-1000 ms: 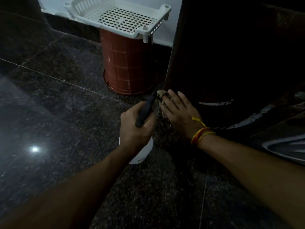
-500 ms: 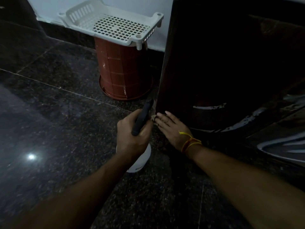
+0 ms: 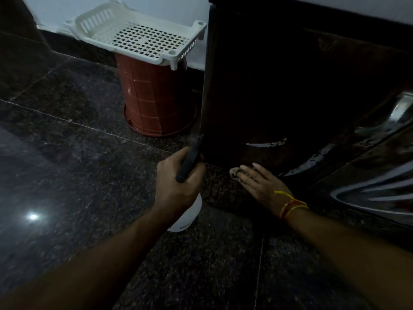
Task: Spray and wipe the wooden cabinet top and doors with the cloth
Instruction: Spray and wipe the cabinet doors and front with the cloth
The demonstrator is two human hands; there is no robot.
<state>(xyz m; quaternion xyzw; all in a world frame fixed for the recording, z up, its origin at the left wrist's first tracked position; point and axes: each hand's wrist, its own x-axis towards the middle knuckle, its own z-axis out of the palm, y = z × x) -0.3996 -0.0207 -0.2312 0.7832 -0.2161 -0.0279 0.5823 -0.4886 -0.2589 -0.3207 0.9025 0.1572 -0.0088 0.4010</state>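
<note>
The dark wooden cabinet (image 3: 279, 90) fills the upper right of the head view, its lower panel streaked with wet marks. My left hand (image 3: 178, 186) grips the black handle of a white spray bottle (image 3: 187, 217) near the cabinet's bottom left corner. My right hand (image 3: 261, 186), with yellow and red threads at the wrist, presses a small beige cloth (image 3: 237, 174) flat against the foot of the cabinet where it meets the floor. The cloth is mostly hidden under my fingers.
A red-brown bucket (image 3: 154, 101) stands upside down left of the cabinet, with a white perforated plastic basket (image 3: 138, 36) on top of it. Dark polished granite floor (image 3: 67, 175) stretches to the left. A shiny metal object (image 3: 380, 186) lies at the right edge.
My right hand and the cloth slid down the cabinet's left edge, then rightward along its base. My left hand kept hold of the bottle near the corner.
</note>
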